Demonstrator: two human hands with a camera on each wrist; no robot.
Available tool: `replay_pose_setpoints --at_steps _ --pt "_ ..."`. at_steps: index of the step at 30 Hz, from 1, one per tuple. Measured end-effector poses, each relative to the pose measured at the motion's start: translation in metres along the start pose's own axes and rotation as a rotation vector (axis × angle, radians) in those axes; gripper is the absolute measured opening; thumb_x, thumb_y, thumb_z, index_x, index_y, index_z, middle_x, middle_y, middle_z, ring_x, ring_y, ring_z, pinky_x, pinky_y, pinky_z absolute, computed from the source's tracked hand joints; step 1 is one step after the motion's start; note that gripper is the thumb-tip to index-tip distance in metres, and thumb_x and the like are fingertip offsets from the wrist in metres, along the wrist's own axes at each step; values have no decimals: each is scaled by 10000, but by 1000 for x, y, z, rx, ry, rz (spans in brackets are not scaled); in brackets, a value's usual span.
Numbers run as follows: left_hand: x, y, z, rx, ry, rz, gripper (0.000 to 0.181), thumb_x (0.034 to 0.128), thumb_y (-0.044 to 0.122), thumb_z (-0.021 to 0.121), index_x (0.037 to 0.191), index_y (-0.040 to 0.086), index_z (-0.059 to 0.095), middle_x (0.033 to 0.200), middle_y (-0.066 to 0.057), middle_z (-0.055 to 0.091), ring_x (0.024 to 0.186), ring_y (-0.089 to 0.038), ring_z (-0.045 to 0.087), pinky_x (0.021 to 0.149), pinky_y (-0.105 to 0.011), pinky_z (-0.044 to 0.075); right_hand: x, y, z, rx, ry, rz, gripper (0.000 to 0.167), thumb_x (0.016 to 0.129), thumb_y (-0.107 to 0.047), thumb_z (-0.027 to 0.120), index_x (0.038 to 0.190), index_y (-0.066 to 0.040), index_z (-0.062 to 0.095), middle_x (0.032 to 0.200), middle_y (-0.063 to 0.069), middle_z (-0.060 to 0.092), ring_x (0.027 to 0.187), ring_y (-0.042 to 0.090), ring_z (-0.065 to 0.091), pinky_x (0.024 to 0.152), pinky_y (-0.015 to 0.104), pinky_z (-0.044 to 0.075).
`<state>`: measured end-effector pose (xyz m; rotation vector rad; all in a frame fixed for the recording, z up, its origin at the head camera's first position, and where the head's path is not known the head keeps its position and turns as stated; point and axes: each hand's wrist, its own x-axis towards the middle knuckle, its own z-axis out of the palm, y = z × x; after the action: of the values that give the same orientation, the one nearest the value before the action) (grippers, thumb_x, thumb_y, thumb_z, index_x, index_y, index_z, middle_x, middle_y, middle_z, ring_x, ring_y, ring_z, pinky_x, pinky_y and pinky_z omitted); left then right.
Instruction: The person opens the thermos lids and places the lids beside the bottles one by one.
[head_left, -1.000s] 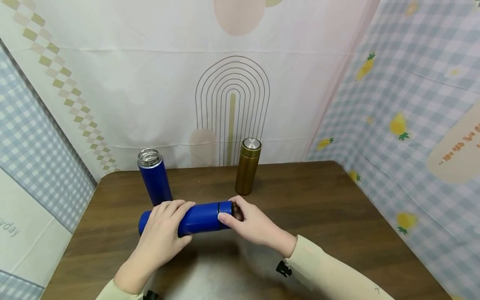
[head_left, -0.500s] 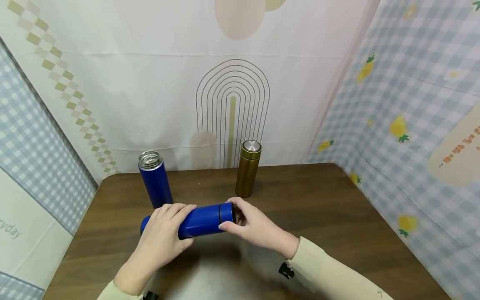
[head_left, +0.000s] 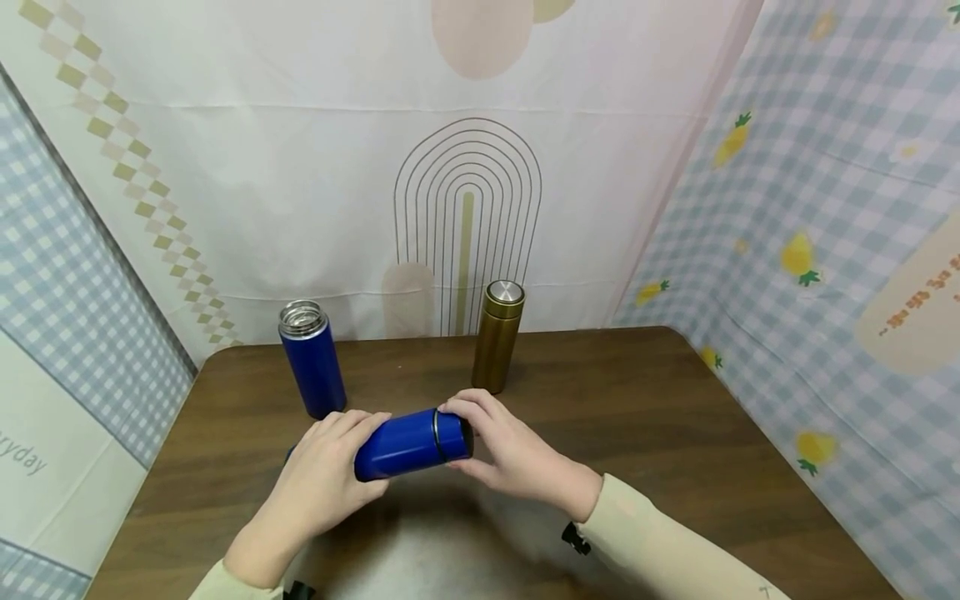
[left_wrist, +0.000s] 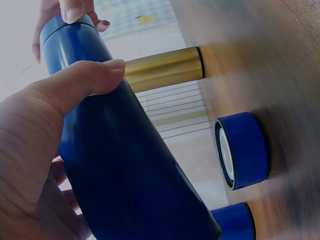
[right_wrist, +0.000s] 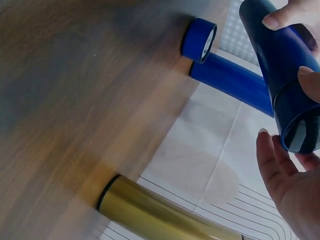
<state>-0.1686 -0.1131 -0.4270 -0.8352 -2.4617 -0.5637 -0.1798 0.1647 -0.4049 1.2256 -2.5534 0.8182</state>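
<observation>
In the head view, a blue bottle (head_left: 401, 444) lies tilted sideways between both hands, its dark glossy end facing right. My left hand (head_left: 322, 479) grips its body from above, with the thumb on the near side. At the capped end (head_left: 452, 437), beyond a thin seam, the fingers of my right hand (head_left: 517, 450) touch the far side and its thumb is underneath. The right wrist view shows that thumb against the blue surface and the fingertips beside the round rim. A separate blue cap (left_wrist: 243, 150) rests on the table in the left wrist view.
An uncapped blue bottle (head_left: 313, 371) with a silver threaded mouth stands at the back left of the wooden table (head_left: 637, 417). The gold bottle (head_left: 496, 346) stands upright at the back middle, with its lid on. Patterned cloth hangs behind and at both sides.
My right hand's fingers have shifted from around the bottle's end face to its upper side, uncovering the dark end. The held bottle's right end has tipped slightly down; the standing bottles stay in place.
</observation>
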Motion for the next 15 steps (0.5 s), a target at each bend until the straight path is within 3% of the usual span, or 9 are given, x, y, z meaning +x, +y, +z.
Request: replay_pose_setpoints --at_steps 3,6,11,15 --pt "0 0 0 -4 4 -2 717 576 328 842 1227 117 629 1040 9 621 939 -221 566 848 -416 447 0 0 0 0 7 3 758 809 -240 794 1426 -197 356 1360 -3 381 1187 130 448 941 299 466" --pt "-1 0 1 -6 8 -7 720 573 323 841 1229 115 629 1045 7 619 944 -219 565 849 -415 446 0 -1 0 66 -2 56 832 821 -304 773 1480 -238 269 1374 5 374 1111 116 495 874 268 494" --pt "-2 1 1 -6 8 -20 725 575 316 839 1237 109 630 1066 -6 618 966 -226 555 862 -427 437 1 -3 -1 227 -22 235 941 818 -488 721 1517 -355 105 1371 -6 380 1068 122 518 882 306 497" --pt "-3 2 1 0 10 -27 732 577 312 843 1247 110 627 1081 -19 617 982 -240 551 873 -440 431 1 -5 -3 282 -18 375 800 866 -545 640 1496 -355 185 1280 -20 457 1011 126 545 860 316 499"
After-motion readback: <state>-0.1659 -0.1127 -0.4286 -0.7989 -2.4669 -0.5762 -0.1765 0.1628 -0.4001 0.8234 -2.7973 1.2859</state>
